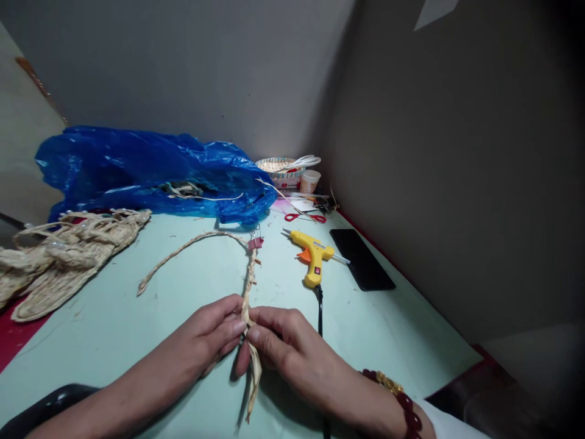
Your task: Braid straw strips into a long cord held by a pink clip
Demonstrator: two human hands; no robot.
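Note:
A pale braid of dried plant fibre (248,285) runs from a pinkish-red binder clip (256,243) down toward me. My left hand (218,332) pinches it from the left near its lower end. From the right, my right hand (286,344) grips the same spot between thumb and fingers. Loose flat strands (254,375) hang out below both hands. Beyond the clip, a thin finished braid (178,247) curves off to the left and lies on the table. Parts of my fingers are hidden behind the braid.
A yellow glue gun (315,253) with a black cord lies right of the braid, beside a black flat phone-like slab (361,259). Red-handled scissors (305,217), a cup (310,181) and a basket (278,163) stand behind. Blue plastic (137,167) and woven straw slippers (77,259) are left.

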